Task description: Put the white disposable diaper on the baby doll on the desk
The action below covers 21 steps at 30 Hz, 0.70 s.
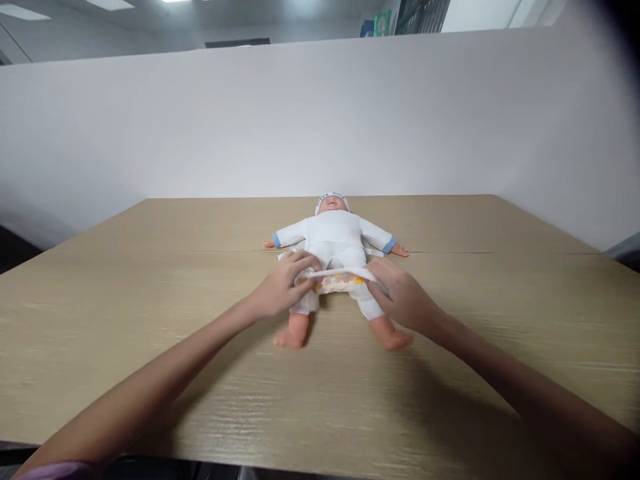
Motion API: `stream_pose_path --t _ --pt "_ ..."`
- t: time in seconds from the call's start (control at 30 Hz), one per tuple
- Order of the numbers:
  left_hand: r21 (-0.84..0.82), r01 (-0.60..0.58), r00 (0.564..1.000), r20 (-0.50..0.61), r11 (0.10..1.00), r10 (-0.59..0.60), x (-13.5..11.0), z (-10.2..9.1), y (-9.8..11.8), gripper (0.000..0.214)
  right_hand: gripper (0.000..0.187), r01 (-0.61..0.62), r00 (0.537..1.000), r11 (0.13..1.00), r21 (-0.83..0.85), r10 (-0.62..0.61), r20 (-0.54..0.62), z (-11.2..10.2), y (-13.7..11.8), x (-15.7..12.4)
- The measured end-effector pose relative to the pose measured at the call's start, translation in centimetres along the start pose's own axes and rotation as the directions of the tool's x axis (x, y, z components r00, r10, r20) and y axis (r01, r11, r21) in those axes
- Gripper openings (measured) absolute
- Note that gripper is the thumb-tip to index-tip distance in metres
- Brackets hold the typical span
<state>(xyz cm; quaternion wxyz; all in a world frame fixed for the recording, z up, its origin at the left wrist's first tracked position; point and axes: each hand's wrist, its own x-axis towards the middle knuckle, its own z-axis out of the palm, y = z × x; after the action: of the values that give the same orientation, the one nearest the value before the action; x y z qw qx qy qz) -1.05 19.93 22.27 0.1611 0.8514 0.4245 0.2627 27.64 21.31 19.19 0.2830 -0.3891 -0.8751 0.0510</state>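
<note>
A baby doll [333,228] in a white suit with blue cuffs and a printed cap lies on its back, arms spread, bare feet toward me. Between its legs is a diaper [340,283] with a colourful printed front, its upper edge raised across the doll's thighs. My left hand [289,283] pinches the left end of that edge, fingers closed. The right end is gripped in my right hand [400,293], its fingers curled around it. White diaper tabs [374,253] stick out beside the doll's waist. My hands cover parts of the legs.
The doll lies on a wide wooden table [200,360] with a thin seam running across it. A white partition [320,120] stands along the far edge and right side. Beyond it, a green package [383,24] shows at the top.
</note>
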Motion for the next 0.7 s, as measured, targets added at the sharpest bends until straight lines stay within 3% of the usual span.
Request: stream_pose_path --t 0.1,0.17,0.23,0.37,0.5,0.63,0.7 --pt "-0.062 0.006 0.998 -0.069 0.998 -0.011 3.7 -1.1 -1.4 0.027 0.020 -0.043 0.980 0.991 0.128 0.067 -0.185 0.7 1.4 3.4" --pt "-0.131 0.061 0.995 -0.070 0.989 -0.071 6.4 -1.1 -2.9 0.027 0.023 -0.088 0.959 0.979 0.186 0.133 -0.250 1.7 2.8 5.8" --pt "-0.240 0.146 0.986 -0.040 0.960 -0.160 8.7 -0.5 -4.6 0.028 0.027 -0.184 0.941 0.947 0.264 0.247 -0.230 2.9 4.7 8.1" --pt "-0.442 0.254 0.959 0.000 0.860 -0.283 11.6 0.9 -7.4 0.030 0.030 -0.369 0.895 0.776 0.511 0.445 -0.031 5.2 8.4 10.9" --pt "-0.591 0.294 0.936 0.020 0.751 -0.352 11.9 1.7 -8.6 0.034 0.036 -0.369 0.893 0.666 0.649 0.446 0.050 5.8 9.6 10.9" --pt "-0.704 0.308 0.939 0.119 0.640 -0.322 10.5 1.9 -8.3 0.043 0.039 -0.441 0.867 0.628 0.642 0.483 0.123 4.3 7.9 9.3" --pt "-0.692 0.340 0.930 0.146 0.636 -0.338 9.7 1.8 -7.8 0.049 0.040 -0.489 0.851 0.615 0.619 0.493 0.182 3.4 7.2 8.6"
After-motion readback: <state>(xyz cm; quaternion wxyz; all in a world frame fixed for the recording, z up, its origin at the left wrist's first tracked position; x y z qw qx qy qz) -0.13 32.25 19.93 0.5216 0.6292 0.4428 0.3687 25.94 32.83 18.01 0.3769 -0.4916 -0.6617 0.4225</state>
